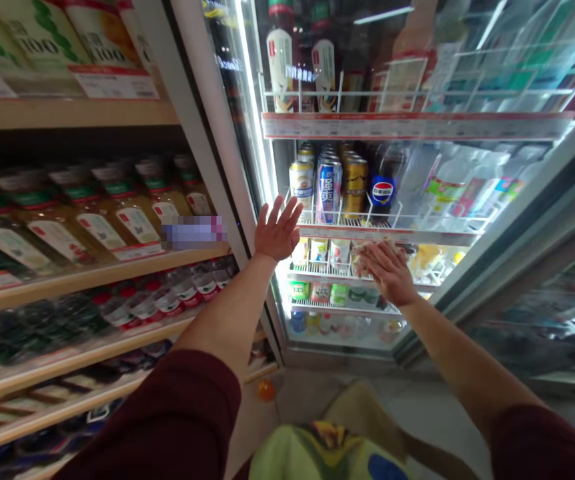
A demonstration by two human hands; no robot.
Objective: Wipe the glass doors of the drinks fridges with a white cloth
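Note:
My left hand (277, 230), fingers spread, is raised at the left side of the lit glass-door fridge (372, 125); it holds nothing. Whether it touches the glass I cannot tell. My right hand (390, 270) lies with its fingers together over a pale, crumpled cloth (360, 260), at the glass in front of the lower shelves. Most of the cloth is hidden under the fingers. Behind the glass, between and above my hands, stand a blue can (328, 190), a gold can (354, 187) and a dark cola bottle (383, 183).
On the left, wooden shelves (67, 115) hold juice bottles (135, 217) and cartons. A dark door frame (217, 143) divides them from the fridge. An orange ball-like thing (266, 390) lies on the floor (300, 393). Another glass-fronted unit (542, 320) stands at the right.

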